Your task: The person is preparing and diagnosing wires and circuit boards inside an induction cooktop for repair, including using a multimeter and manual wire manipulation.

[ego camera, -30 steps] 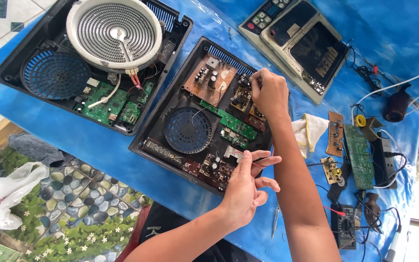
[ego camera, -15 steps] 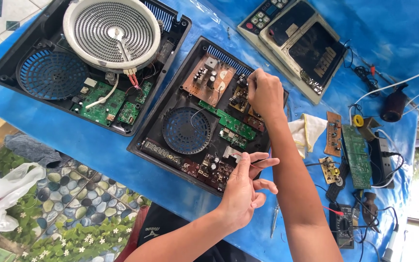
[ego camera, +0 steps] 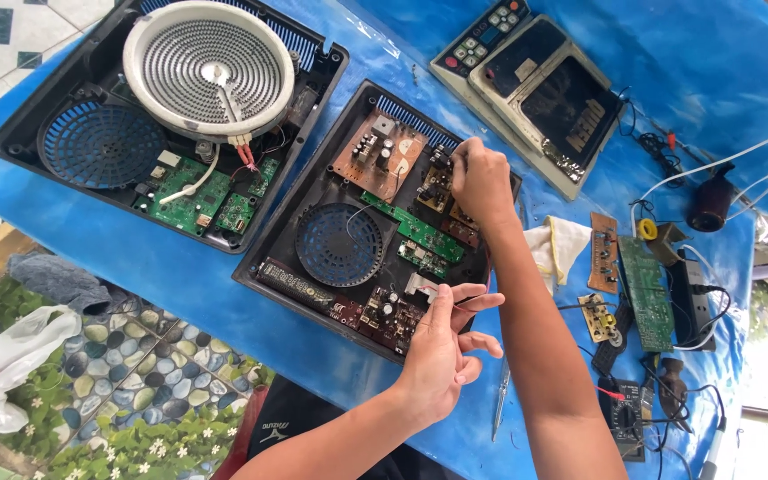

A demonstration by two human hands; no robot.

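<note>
Two hands work one opened black plastic cooker base [ego camera: 313, 276]: our left hand [ego camera: 442, 356], fingers spread open, steadies its near edge. Our right hand [ego camera: 482, 182], fist closed, presses onto brown circuit boards [ego camera: 442, 191] beneath it, probably pinching a small part we cannot make out.

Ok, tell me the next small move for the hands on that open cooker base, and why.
Probably keep the left hand braced on the near edge of the open cooker base while the right hand works at the brown board by the far edge: its fingertips are pinched there, and what they grip is hidden.
</note>
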